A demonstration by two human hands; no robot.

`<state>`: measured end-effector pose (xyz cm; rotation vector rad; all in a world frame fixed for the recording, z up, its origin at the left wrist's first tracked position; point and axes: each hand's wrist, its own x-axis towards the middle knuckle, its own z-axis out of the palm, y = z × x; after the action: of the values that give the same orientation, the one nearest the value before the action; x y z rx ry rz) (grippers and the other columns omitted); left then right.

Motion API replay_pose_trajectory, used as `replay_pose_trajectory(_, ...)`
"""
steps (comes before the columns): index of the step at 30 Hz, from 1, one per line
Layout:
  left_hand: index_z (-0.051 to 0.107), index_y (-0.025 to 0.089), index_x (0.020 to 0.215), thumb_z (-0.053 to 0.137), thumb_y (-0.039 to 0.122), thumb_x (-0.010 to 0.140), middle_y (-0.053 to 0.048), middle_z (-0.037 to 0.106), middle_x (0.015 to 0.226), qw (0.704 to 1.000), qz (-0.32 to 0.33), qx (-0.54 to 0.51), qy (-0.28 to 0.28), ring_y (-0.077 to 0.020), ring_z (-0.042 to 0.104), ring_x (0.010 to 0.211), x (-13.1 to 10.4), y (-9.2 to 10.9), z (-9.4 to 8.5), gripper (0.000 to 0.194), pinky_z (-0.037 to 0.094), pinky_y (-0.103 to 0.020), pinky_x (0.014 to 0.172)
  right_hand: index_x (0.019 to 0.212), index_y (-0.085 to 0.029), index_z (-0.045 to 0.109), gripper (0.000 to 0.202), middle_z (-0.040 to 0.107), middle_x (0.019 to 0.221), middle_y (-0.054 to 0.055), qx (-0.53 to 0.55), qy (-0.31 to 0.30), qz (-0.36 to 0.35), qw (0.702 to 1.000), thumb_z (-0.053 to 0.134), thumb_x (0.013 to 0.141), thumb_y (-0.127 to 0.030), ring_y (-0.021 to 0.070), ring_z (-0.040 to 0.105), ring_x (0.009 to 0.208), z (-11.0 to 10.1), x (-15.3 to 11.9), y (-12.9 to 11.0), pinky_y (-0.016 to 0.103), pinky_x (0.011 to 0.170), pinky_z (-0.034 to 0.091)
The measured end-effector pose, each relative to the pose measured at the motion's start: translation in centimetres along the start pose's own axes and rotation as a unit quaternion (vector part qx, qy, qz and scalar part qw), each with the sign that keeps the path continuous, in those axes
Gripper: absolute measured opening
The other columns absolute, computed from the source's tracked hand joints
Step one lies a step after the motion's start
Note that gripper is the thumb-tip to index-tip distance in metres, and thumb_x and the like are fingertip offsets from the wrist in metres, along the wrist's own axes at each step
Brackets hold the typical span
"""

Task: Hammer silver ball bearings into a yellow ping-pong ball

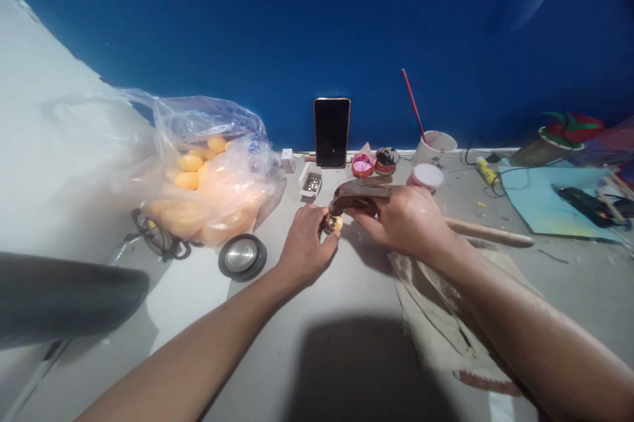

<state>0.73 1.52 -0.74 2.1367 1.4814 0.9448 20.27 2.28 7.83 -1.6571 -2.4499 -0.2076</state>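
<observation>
My left hand is closed around a small yellow-orange ball with a shiny, darker part on its left, low over the grey table. The fingers of my right hand wrap round the head of a rusty hammer. Its face end rests on or just above the ball, beside my left fingertips; contact is hard to tell. The wooden handle sticks out to the right behind my right wrist. A small open box of shiny metal bits lies just beyond my left hand.
Left: plastic bag of yellow-orange balls, round black-rimmed metal lid, dark cylinder. Back: upright phone, pink pot, cup with a red stick. Right: cloth, light-blue sheet, yellow tube.
</observation>
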Motion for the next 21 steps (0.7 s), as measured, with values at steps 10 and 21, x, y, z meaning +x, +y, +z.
replay_pose_trajectory(10,0.052,0.022,0.083,0.063,0.016,0.083,-0.004,0.058,0.086,1.0,0.005,0.004,-0.004,-0.0222,0.054,0.085,-0.01,-0.01,-0.04,0.012,0.045,-0.037,0.078,0.09,-0.016,0.08,0.046,0.076,0.074,0.011,0.005,0.013,-0.004,1.0,0.052,0.095,-0.052,0.024,0.067,0.064,0.23,-0.12,-0.17,0.032,0.056,0.029)
replay_pose_trajectory(21,0.052,0.022,0.101,0.07,0.015,0.077,-0.003,0.059,0.095,0.998,-0.05,-0.039,0.0,-0.0215,0.058,0.088,-0.33,-0.51,0.23,0.03,0.048,-0.036,0.079,0.094,-0.017,0.08,0.04,0.077,0.076,0.01,0.021,0.003,-0.003,1.0,0.052,0.096,-0.047,0.0233,0.068,0.064,0.11,0.07,-0.09,0.031,0.055,0.028)
